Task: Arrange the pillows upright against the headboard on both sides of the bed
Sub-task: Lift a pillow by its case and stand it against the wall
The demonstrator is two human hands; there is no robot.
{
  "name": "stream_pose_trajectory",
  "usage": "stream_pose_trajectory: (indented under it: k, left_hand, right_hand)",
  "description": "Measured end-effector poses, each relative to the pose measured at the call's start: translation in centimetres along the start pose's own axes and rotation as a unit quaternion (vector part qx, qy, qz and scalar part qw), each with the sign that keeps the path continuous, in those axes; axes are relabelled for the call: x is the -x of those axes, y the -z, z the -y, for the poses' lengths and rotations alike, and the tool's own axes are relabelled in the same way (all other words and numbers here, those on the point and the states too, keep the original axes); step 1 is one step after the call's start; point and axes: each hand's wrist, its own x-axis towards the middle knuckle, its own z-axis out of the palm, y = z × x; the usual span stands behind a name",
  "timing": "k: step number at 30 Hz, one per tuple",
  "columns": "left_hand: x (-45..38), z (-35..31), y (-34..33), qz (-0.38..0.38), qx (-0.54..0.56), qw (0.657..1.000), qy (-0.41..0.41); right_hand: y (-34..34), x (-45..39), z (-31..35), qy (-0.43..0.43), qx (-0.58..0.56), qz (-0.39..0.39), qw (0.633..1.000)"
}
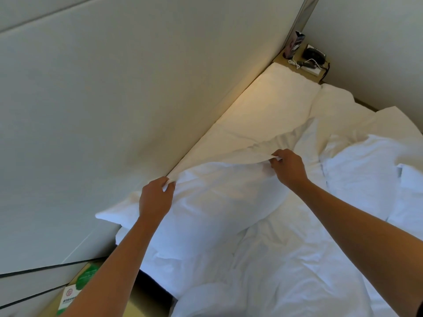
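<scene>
A: Head view, what can't be made out?

B: The near pillow hides its lower edge under both forearms and the rumpled white duvet. The small dark items on the far bedside table blur together; the printed card on the near table is cut off by the frame and unreadable.

A: And the hands?

B: The left hand pinches the pillow's top edge, fingers curled tight on the fabric beside the headboard. The right hand pinches the same edge further along, thumb and fingertips closed on a fold.

A: Where do the pillows sit?

B: The held one leans against the headboard on the near side. A second pillow lies along the headboard beyond it, reaching the far table.
</scene>
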Motion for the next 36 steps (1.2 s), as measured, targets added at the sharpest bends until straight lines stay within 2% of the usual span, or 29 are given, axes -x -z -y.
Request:
stream_pose_trajectory:
  k: [4,14,21,24,28,33,36]
  left_hand:
    - [0.2,-0.3,0.4,0.012,-0.030,0.999,-0.007]
    - [3.7,-3.8,1.8,-0.039,-0.027,0.999,0.024]
    - [5.4,-7.9,4.7,-0.120,-0.006,0.993,0.018]
    - [5.9,-9.2,5.8,-0.135,0.004,0.991,0.016]
    - [6.4,-10.1,5.0,-0.129,0.007,0.990,0.050]
    - [7.3,-9.2,1.5,-0.084,-0.001,0.991,0.100]
    - [6.8,-9.4,0.7,-0.061,-0.006,0.993,0.101]
  right_hand:
    - [0.1,-0.1,-0.7,0.030,0.000,-0.004,1.000]
    - [3.6,-0.9,0.0,0.131,-0.023,-0.083,0.988]
    - [8.1,-2.3,3.7,0.199,-0.027,-0.105,0.974]
    - [9.5,-3.9,5.6,0.202,-0.037,-0.121,0.971]
    - [9.6,-5.6,6.4,0.185,-0.056,-0.113,0.975]
    - [6.9,-5.7,4.4,0.190,-0.011,-0.041,0.981]
    - [6.2,-5.8,3.1,0.189,-0.019,-0.066,0.979]
